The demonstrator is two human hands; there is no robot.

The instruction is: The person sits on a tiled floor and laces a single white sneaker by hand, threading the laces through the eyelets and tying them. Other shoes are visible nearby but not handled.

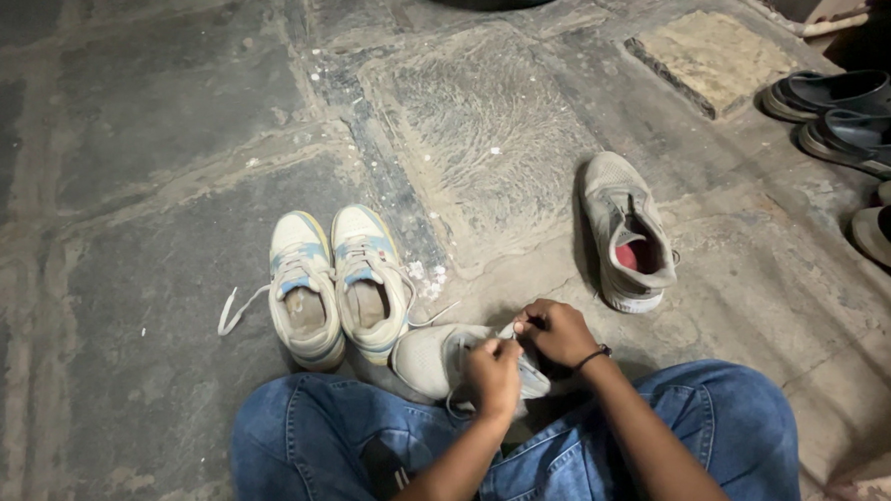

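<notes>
Both hands work at a grey sneaker [440, 359] resting against the person's crossed, jeans-clad legs. The left hand [493, 376] pinches its lace, and the right hand [557, 333] seems closed on the lace too. A white-and-blue pair of sneakers [335, 285] stands just beside; the matching grey shoe [625, 231] lies apart.

Seated on a stone floor [143, 194] in blue jeans [314, 457], a person grips a grey sneaker [430, 359] with both the left hand [494, 377] and right hand [559, 333]; 2 white-and-blue sneakers [337, 285] stand beside it, its grey mate [625, 231] nearby.
</notes>
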